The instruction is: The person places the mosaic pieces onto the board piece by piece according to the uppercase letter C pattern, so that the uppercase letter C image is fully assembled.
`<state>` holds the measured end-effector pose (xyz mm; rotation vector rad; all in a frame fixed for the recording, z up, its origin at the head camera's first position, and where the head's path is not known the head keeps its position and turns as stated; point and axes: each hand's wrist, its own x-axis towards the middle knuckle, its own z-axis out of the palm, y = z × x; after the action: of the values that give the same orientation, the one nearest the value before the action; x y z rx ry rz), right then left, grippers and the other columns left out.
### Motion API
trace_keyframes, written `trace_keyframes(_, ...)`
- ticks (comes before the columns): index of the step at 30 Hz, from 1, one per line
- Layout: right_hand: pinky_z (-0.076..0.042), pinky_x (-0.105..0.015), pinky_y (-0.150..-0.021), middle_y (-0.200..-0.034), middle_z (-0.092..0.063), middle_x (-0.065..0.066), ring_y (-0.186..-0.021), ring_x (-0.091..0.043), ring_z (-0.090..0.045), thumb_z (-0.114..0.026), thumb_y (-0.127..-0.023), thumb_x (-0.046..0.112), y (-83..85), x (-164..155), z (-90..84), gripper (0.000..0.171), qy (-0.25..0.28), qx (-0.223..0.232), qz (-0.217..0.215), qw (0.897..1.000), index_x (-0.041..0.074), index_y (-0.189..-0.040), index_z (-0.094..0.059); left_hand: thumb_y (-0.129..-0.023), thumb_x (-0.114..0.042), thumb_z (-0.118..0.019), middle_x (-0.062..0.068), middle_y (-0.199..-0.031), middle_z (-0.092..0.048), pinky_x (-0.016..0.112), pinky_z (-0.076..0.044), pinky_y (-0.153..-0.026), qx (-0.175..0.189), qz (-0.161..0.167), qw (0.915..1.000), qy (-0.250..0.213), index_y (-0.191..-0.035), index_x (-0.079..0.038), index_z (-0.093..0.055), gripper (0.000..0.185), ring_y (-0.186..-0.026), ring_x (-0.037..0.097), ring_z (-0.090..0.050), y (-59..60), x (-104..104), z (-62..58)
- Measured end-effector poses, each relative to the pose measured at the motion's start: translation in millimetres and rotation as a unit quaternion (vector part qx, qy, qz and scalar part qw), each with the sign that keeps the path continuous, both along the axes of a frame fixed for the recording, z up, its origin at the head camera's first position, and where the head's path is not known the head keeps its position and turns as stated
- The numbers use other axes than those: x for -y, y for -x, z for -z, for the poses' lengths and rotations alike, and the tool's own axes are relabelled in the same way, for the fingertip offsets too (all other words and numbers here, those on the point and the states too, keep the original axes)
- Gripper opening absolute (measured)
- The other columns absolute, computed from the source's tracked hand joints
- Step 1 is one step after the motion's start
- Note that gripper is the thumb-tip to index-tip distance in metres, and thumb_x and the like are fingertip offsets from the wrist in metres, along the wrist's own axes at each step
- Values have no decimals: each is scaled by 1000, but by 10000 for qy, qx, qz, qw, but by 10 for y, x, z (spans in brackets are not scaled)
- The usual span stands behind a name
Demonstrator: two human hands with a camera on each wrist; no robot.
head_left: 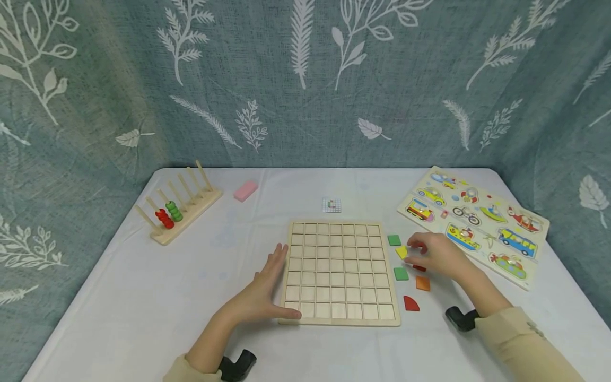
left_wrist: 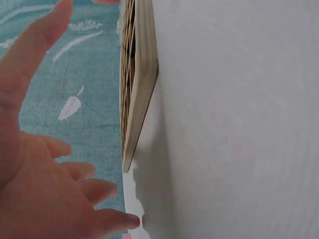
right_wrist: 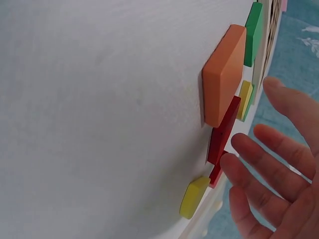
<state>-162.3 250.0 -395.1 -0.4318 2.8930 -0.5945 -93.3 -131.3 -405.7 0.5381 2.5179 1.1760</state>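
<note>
A wooden grid board lies on the white table. My left hand spreads along its left edge, the thumb over the near-left corner; in the left wrist view its fingers are loosely extended. At the board's right side, my right hand hovers over small coloured blocks, fingers slightly bent and holding nothing. Nearest its fingertips is a yellow block. Around it lie two green squares, one upper and one lower, an orange square, a partly covered red block and a red quarter-circle.
A peg stand with red and green beads stands at the back left, beside a pink block. Behind the board lies a small patterned card. A vehicle picture puzzle lies to the right. A leafy curtain hangs behind the table.
</note>
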Motion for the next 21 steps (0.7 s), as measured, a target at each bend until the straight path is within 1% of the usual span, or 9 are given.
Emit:
trace_keyframes(6, -50, -35, -71, -91, -64, -5, -77, -18, -54, -75, -74, 27, 26, 37, 12, 36, -146, 28, 116, 9998, 4, -100, -66, -59, -37, -84, 15, -152, 7, 63, 2, -103, -3, 42, 10000, 42, -147, -5, 2, 127, -137, 35, 7, 4, -16, 21)
trace_keyframes(12, -49, -36, -70, -87, -64, -5, -76, -18, -54, -75, -73, 30, 40, 64, 5, 38, -263, 43, 203, 9994, 3, -98, -67, -58, -34, -85, 16, -152, 1, 62, 0, -104, 18, 147, 9999, 41, -146, 0, -4, 125, -137, 35, 1, 7, -22, 32)
trace_keyframes(15, -50, -37, -70, -88, -64, -6, -76, -19, -55, -75, -73, 32, 45, 83, 3, 40, -319, 73, 251, 9991, 2, -99, -67, -57, -33, -86, 16, -152, 1, 62, 0, -104, 61, 200, 9997, 92, -146, 0, -5, 125, -137, 35, 0, 9, -21, 32)
trace_keyframes(21, -49, -40, -73, -92, -65, -8, -81, -21, -57, -76, -71, 34, 52, 125, -8, 44, -421, 105, 377, 9983, 1, -99, -67, -54, -31, -87, 14, -152, 0, 59, 2, -106, 189, 203, 9993, 245, -146, -1, -3, 128, -138, 32, -2, 11, -30, 28)
